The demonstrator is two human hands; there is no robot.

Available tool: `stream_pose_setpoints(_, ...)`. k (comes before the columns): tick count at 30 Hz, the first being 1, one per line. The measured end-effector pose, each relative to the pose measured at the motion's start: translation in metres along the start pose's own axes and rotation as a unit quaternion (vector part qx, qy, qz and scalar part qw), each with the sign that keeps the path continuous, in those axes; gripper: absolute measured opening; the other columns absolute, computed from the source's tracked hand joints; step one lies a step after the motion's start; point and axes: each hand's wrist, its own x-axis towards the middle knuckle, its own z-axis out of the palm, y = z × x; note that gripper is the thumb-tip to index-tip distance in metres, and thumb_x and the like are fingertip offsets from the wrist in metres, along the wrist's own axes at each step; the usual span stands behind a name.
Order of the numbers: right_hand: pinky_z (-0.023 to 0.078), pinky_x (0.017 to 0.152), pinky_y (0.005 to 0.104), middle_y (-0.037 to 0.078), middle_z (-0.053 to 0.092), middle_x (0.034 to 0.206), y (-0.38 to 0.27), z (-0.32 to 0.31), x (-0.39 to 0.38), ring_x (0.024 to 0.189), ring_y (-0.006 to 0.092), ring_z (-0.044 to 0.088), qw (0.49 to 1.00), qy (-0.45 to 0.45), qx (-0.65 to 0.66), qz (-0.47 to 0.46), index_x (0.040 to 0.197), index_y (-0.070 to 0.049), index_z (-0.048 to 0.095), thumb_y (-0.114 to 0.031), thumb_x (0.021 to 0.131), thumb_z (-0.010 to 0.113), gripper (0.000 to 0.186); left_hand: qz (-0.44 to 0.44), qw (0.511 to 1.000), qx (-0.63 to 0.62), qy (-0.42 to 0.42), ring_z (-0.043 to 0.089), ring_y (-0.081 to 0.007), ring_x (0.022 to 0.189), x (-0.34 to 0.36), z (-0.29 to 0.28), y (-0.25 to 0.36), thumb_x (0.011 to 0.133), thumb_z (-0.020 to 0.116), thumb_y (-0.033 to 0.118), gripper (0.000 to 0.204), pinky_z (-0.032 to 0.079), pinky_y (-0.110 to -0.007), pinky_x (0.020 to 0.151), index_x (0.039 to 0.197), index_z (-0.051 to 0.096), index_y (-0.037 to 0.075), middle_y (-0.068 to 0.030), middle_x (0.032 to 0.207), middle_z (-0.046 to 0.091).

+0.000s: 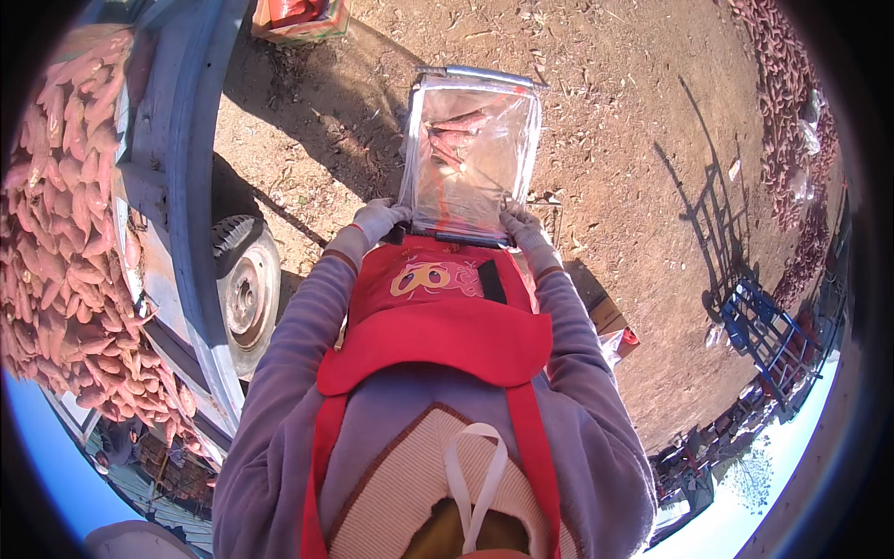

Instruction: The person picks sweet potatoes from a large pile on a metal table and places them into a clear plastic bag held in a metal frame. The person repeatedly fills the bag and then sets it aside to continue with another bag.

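Observation:
In front of my red apron [428, 317] stands a box lined with clear plastic film [475, 200]. A few reddish sweet potatoes [453, 140] lie inside it, toward the far end. My gloved left hand [377, 221] is closed on the near left corner, on the film and edge. At the near right corner my gloved right hand [524, 226] grips the film and edge likewise; its fingertips are partly hidden. Along the far edge runs a grey metal tube [484, 74], and a dark bar [461, 239] crosses the near edge, between my hands.
A metal truck side [191, 186] with a wheel [250, 293] rises on the left, its bed heaped with sweet potatoes [70, 205]. One carton [298, 33] sits far left, another [610, 321] near right. Beyond lie a blue hand truck [764, 331] and a long sweet potato pile [787, 102].

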Motion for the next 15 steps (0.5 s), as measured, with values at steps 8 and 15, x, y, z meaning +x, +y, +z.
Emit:
stream_pose_setpoints(8, 0.040, 0.105, 0.0424, 0.020, 0.044, 0.140, -0.126, -0.018, -0.010, 0.128, 0.0353, 0.047, 0.898, 0.231, -0.232, -0.295, 0.142, -0.005, 0.040, -0.040, 0.073, 0.083, 0.088, 0.296, 0.935, 0.092, 0.172, 0.065, -0.0258, 0.100, -0.004, -0.033, 0.098, 0.080, 0.080, 0.039, 0.058, 0.049, -0.035, 0.090, 0.118, 0.058, 0.002, -0.0128, 0.106, 0.067)
stream_pose_setpoints(15, 0.030, 0.112, 0.0464, 0.008, 0.051, 0.139, -0.271, 0.022, 0.019, 0.132, 0.0299, 0.044, 0.665, 0.207, -0.562, -0.446, 0.139, -0.015, 0.047, -0.047, 0.078, 0.074, 0.073, 0.319, 0.824, 0.366, 0.291, 0.060, -0.0326, 0.115, 0.003, 0.000, 0.197, 0.080, 0.075, 0.033, 0.070, 0.048, -0.039, 0.097, 0.139, 0.045, 0.010, -0.0156, 0.140, 0.046)
